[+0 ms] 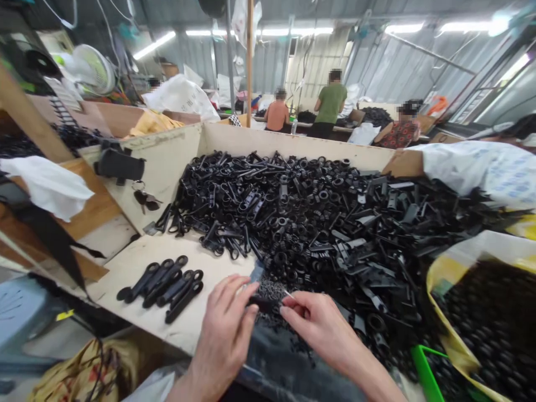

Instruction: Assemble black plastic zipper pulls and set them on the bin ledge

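My left hand (226, 329) is closed around one end of a dark plastic part (266, 304), holding it over the near side of the bin. Facing it, my right hand (318, 321) is closed in a pinch at the part's other end. A thin, pale, pin-like piece (288, 293) sticks out at the right fingertips; its full shape is hidden. Just beyond the hands lies a patch of tiny dark pieces (270, 287). Several finished-looking black handle-shaped parts (167, 282) lie in a row on the pale board, left of my left hand.
A wide heap of black plastic parts (288, 206) fills the wooden bin (301, 139). On the right stand a yellow-edged sack (439, 301) of dark round pieces and a green tray (422, 363). Keys (146, 200) hang on the left wall. Several people work farther back.
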`<state>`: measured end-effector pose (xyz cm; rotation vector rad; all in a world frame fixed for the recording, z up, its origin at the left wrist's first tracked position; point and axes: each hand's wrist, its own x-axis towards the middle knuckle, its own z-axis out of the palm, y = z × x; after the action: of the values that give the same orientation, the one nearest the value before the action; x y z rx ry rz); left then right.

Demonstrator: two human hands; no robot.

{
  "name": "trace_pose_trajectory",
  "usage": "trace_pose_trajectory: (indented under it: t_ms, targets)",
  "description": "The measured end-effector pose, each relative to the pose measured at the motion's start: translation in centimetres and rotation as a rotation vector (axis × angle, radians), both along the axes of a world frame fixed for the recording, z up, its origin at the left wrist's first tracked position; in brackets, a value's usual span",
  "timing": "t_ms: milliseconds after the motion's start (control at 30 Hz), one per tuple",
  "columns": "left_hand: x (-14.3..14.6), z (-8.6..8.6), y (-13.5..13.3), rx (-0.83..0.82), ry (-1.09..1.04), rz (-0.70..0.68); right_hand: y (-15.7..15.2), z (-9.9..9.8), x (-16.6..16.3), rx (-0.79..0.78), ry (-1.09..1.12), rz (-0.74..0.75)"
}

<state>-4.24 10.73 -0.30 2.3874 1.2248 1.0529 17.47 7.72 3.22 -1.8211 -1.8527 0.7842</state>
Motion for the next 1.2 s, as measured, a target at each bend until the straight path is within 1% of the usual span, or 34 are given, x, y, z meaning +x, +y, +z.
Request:
trace_pose_trajectory:
  t_ms: [67,100,167,233,267,300,333,367,400,433,500,600,700,767,833,900,933,1000,1100,1133,1200]
  targets:
    - [1.8,1.1,-1.0,-0.218,0.019,-0.221,-2.1,0.5,0.5,0.035,0.017,0.064]
    - [2.4,1.4,-1.5,-0.351,0.026,-0.308,-3.1,0.6,0.7,0.046,0.03,0.094]
    - [3.0,1.1,-2.7,-0.668,0.013,-0.422,-5.0,0.0,1.5,0.031,0.078,0.134]
    - [3.2,0.1,-4.0,-1.018,-0.091,-0.442,-6.5,-1.2,2.6,0.002,0.159,0.117]
    - [3.3,-0.6,-4.5,-1.189,-0.193,-0.422,-7.0,-1.9,3.2,0.003,0.2,0.067]
    - [3.5,-1.3,-5.0,-1.342,-0.317,-0.388,-7.3,-2.5,3.9,0.021,0.232,-0.011]
    - [3.6,-1.9,-5.4,-1.462,-0.447,-0.336,-7.4,-3.1,4.5,0.057,0.246,-0.103]
    - [3.9,-2.4,-5.7,-1.542,-0.566,-0.276,-7.3,-3.5,5.0,0.104,0.236,-0.187]
    - [4.1,-2.8,-6.0,-1.587,-0.667,-0.214,-6.9,-3.7,5.3,0.152,0.205,-0.242]
    - [4.4,-3.0,-6.1,-1.601,-0.748,-0.153,-6.3,-3.7,5.4,0.192,0.164,-0.26]
    - [4.9,-3.0,-6.2,-1.589,-0.863,-0.061,-4.7,-3.4,5.2,0.239,0.077,-0.209]
    - [5.2,-2.6,-6.1,-1.573,-0.962,0.018,-2.0,-2.5,4.1,0.226,-0.11,-0.128]
    - [5.0,-2.3,-6.0,-1.573,-1.008,0.052,0.2,-2.3,2.9,0.164,-0.282,-0.14]
    - [4.9,-2.1,-6.0,-1.568,-1.026,0.06,1.1,-2.4,2.5,0.127,-0.326,-0.146]
    - [4.7,-1.8,-6.1,-1.557,-1.036,0.053,1.5,-2.7,2.5,0.1,-0.344,-0.143]
    - [4.4,-1.5,-6.2,-1.543,-1.043,0.045,1.1,-2.6,2.9,0.089,-0.343,-0.142]
    - [4.3,-1.3,-6.2,-1.541,-1.046,0.042,0.6,-2.5,3.1,0.091,-0.325,-0.14]
    - [4.1,-0.9,-6.3,-1.547,-1.051,0.038,-0.9,-2.0,3.6,0.108,-0.195,-0.109]
    - [4.1,-0.4,-6.5,-1.589,-1.075,0.016,-3.9,-1.6,3.3,0.125,0.228,-0.02]
    - [4.2,-0.3,-6.6,-1.609,-1.093,0.006,-5.0,-1.7,2.9,0.129,0.336,-0.014]
    - [4.5,0.0,-6.9,-1.656,-1.128,-0.016,-6.8,-2.3,1.9,0.148,0.447,-0.049]
